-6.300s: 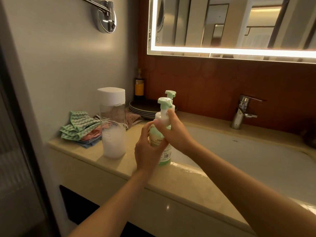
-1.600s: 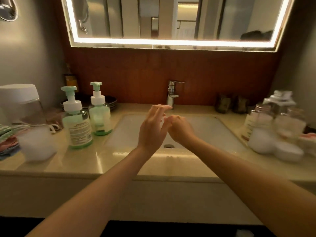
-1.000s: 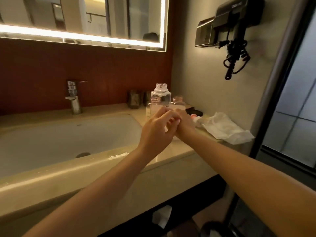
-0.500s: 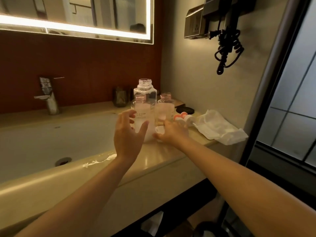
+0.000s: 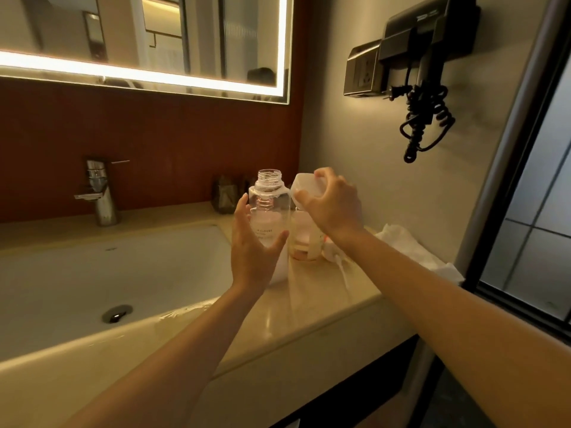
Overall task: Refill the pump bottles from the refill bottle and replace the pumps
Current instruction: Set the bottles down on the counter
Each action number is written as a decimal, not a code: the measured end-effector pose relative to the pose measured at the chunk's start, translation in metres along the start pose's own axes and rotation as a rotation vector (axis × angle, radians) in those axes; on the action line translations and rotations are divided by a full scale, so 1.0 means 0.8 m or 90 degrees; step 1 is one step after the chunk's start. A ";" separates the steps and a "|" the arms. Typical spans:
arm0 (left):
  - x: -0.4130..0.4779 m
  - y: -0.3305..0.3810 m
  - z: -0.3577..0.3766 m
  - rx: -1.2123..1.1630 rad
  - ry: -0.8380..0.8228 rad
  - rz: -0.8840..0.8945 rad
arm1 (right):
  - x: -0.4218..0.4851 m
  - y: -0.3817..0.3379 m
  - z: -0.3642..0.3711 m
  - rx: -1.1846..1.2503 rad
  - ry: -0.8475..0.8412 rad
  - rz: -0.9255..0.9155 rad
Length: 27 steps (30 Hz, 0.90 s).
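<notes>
Three uncapped clear bottles stand grouped on the counter right of the sink. The tall clear bottle (image 5: 270, 187) is at the back, a labelled pump bottle (image 5: 266, 227) with white contents stands in front, and a second pump bottle (image 5: 304, 244) with pinkish liquid is to its right. My left hand (image 5: 254, 247) is spread around the labelled bottle, thumb on its right side, fingers on its left; a firm grip is not evident. My right hand (image 5: 332, 202) holds a white translucent cap (image 5: 305, 187) raised above the right bottle. A loose pump (image 5: 335, 256) with its tube lies on the counter behind my right wrist.
The sink basin (image 5: 92, 273) and faucet (image 5: 100, 193) are to the left. A crumpled white cloth (image 5: 411, 251) lies at the counter's right end. A wall hair dryer (image 5: 423, 57) with coiled cord hangs above. Dark tumblers (image 5: 225, 196) stand by the back wall.
My view swung from the green pump bottles on the left to the right counter. My right hand picked the white cap off the counter and lifted it; my left hand closed in on the labelled bottle.
</notes>
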<state>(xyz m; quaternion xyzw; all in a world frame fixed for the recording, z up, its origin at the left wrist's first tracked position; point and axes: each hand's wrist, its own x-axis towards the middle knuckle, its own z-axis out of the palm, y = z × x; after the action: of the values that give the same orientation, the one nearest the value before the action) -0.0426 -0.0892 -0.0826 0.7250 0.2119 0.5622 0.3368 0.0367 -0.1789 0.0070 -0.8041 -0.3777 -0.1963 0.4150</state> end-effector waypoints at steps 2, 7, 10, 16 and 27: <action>0.006 0.002 -0.001 -0.020 -0.020 -0.011 | 0.009 -0.018 -0.007 0.017 0.019 -0.025; 0.014 0.004 0.005 -0.036 -0.047 -0.070 | 0.025 -0.039 -0.008 0.068 0.032 -0.060; 0.016 0.002 0.005 0.000 -0.053 -0.064 | 0.029 -0.049 -0.005 0.119 0.002 -0.072; 0.019 -0.004 0.001 0.035 -0.077 -0.047 | 0.031 -0.056 0.010 0.111 -0.139 -0.085; 0.017 -0.006 0.002 0.069 -0.067 -0.036 | 0.041 -0.056 -0.001 0.093 -0.207 -0.124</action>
<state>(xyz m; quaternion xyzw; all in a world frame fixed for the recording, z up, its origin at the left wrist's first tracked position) -0.0372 -0.0769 -0.0772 0.7644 0.2442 0.5012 0.3237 0.0228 -0.1485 0.0517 -0.7528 -0.5287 -0.0751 0.3849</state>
